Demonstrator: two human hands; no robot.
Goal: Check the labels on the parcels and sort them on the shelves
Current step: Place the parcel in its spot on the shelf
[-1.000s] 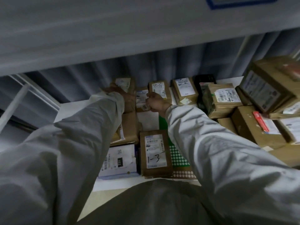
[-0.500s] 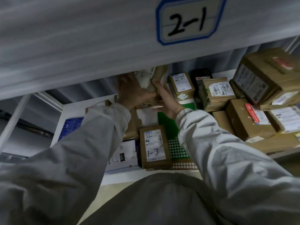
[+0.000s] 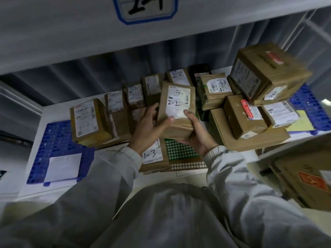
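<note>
At centre frame, a person's left hand [image 3: 148, 128] and right hand [image 3: 198, 136] close their grip round a brown parcel marked 2-2 [image 3: 176, 109], held above the crowded shelf [image 3: 38, 120], beneath a 2-1 shelf sign [image 3: 145, 8] at top.

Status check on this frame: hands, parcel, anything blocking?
Left hand and right hand both grip the parcel marked 2-2, label facing up. Held above the crowded shelf. Nothing blocking.

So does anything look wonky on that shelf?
Yes. The big box at the right sits tilted atop the other parcels, not flat. Also, the hands hold a parcel marked 2-2 among ones marked 1-3.
</note>
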